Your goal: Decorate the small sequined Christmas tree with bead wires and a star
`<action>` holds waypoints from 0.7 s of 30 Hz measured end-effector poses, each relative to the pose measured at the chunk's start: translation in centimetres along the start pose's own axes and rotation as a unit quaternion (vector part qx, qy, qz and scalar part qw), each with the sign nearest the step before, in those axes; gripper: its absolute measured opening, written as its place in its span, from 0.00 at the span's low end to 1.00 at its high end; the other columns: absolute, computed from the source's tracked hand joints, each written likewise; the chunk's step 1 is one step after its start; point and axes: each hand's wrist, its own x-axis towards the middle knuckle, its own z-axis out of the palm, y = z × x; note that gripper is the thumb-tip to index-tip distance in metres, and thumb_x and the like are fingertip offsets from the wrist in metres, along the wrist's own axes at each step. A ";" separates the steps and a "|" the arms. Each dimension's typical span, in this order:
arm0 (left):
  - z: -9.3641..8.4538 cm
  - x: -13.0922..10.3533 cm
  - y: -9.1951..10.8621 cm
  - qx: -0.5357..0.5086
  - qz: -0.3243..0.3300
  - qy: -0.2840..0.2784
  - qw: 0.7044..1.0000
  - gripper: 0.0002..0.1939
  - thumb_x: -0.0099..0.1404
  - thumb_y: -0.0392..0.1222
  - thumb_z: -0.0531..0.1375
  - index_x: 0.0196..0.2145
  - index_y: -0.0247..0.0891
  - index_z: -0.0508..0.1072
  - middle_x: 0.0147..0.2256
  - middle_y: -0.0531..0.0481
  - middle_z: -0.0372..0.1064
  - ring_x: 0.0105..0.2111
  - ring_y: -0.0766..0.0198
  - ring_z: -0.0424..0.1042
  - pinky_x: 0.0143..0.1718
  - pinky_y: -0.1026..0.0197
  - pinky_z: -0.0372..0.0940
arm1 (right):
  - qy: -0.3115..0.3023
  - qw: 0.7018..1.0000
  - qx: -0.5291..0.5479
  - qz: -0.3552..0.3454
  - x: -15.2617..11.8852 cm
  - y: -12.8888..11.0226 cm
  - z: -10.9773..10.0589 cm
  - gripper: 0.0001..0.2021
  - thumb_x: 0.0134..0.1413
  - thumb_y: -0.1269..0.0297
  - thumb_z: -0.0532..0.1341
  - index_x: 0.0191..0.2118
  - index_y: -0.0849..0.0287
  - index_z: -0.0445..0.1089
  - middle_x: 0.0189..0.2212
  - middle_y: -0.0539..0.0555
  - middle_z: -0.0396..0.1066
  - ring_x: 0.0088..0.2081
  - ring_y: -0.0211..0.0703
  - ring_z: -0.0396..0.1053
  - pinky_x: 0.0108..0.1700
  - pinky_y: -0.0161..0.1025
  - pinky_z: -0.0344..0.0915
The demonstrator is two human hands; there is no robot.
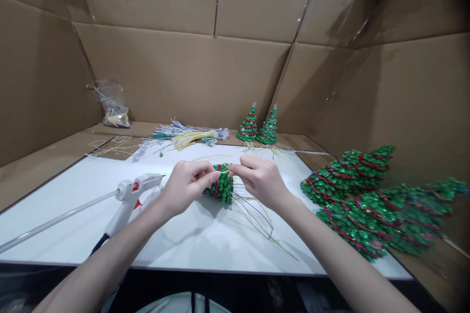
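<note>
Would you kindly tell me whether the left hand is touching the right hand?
Apart: the head view shows a gap between the left hand and right hand, with a yellow strand across it.

From where I stand, I can read no lettering, number or brand anywhere: none on the glue gun (125,200), none on the plastic bag (113,100) beyond it, none on the cardboard walls (165,73) around it.
</note>
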 end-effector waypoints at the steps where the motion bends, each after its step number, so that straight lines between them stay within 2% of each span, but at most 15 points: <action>1: 0.0 0.0 0.0 0.005 0.000 -0.002 1.000 0.17 0.65 0.45 0.55 0.24 0.34 0.73 0.19 0.55 0.65 0.20 0.70 0.58 0.22 0.67 0.52 | -0.008 1.000 0.006 -0.004 0.0 0.1 0.0 0.13 0.58 0.74 0.53 0.28 0.58 0.73 0.19 0.49 0.59 0.23 0.36 0.56 0.27 0.34 0.47; 7: -0.1 0.0 -0.1 0.025 0.008 0.002 1.000 0.15 0.64 0.44 0.56 0.24 0.35 0.74 0.19 0.55 0.66 0.20 0.70 0.59 0.22 0.67 0.52 | -0.040 0.998 -0.001 -0.044 0.4 0.2 -0.6 0.15 0.60 0.74 0.51 0.26 0.59 0.71 0.19 0.49 0.59 0.23 0.36 0.55 0.27 0.35 0.46; 13: -0.5 0.1 0.3 0.031 0.029 -0.001 0.999 0.16 0.65 0.45 0.55 0.24 0.36 0.73 0.19 0.55 0.66 0.20 0.70 0.59 0.22 0.67 0.52 | -0.039 0.996 -0.037 -0.074 0.7 0.2 -2.2 0.14 0.60 0.74 0.52 0.27 0.59 0.71 0.18 0.48 0.59 0.22 0.36 0.53 0.25 0.36 0.44; 17: -0.4 0.2 0.6 0.061 0.046 -0.004 0.997 0.15 0.65 0.44 0.55 0.24 0.36 0.74 0.19 0.55 0.67 0.20 0.69 0.60 0.23 0.67 0.52 | -0.080 0.994 -0.009 -0.072 0.6 0.2 -2.4 0.15 0.61 0.70 0.53 0.25 0.59 0.70 0.18 0.48 0.59 0.22 0.35 0.53 0.26 0.36 0.44; 21: -0.3 0.2 0.5 0.075 0.045 -0.020 0.996 0.15 0.65 0.44 0.55 0.24 0.36 0.73 0.19 0.56 0.65 0.19 0.70 0.59 0.21 0.68 0.51 | -0.101 0.992 0.038 -0.062 0.5 0.5 -2.1 0.15 0.61 0.72 0.52 0.26 0.59 0.71 0.19 0.48 0.60 0.22 0.35 0.55 0.26 0.35 0.46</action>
